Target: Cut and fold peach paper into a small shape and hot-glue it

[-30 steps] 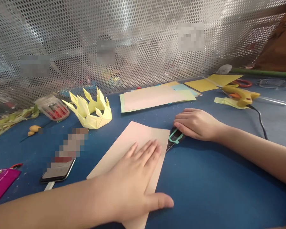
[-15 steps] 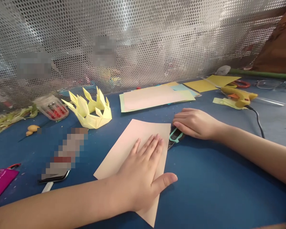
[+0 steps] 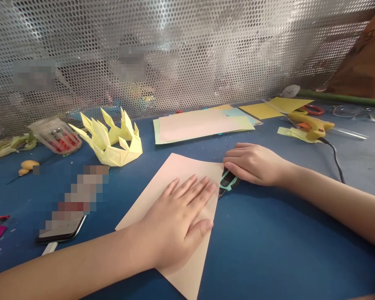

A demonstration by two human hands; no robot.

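My left hand [image 3: 181, 221] lies flat on a pale pink sheet of paper [image 3: 165, 183], its fingers spread and pointing away from me. The sheet rests slanted on the blue table. At its right edge my right hand [image 3: 253, 164] is closed around a utility knife [image 3: 228, 180] with a black and teal handle. Most of the handle is hidden under the fingers, and the blade end points toward me beside the paper's edge. Past the sheet, to the left, stands a folded pale yellow paper crown [image 3: 112, 143].
More coloured paper [image 3: 203, 127] lies at the back, near the perforated metal screen [image 3: 187, 54]. To the right is a yellow glue gun [image 3: 314, 125] with a cord. On the left are a phone [image 3: 62, 229] and a clear plastic tub [image 3: 56, 135] with red bits.
My left thumb has drawn in from beyond the paper's right edge to lie over the sheet. The right hand keeps its grip on the knife. The view has shifted slightly.
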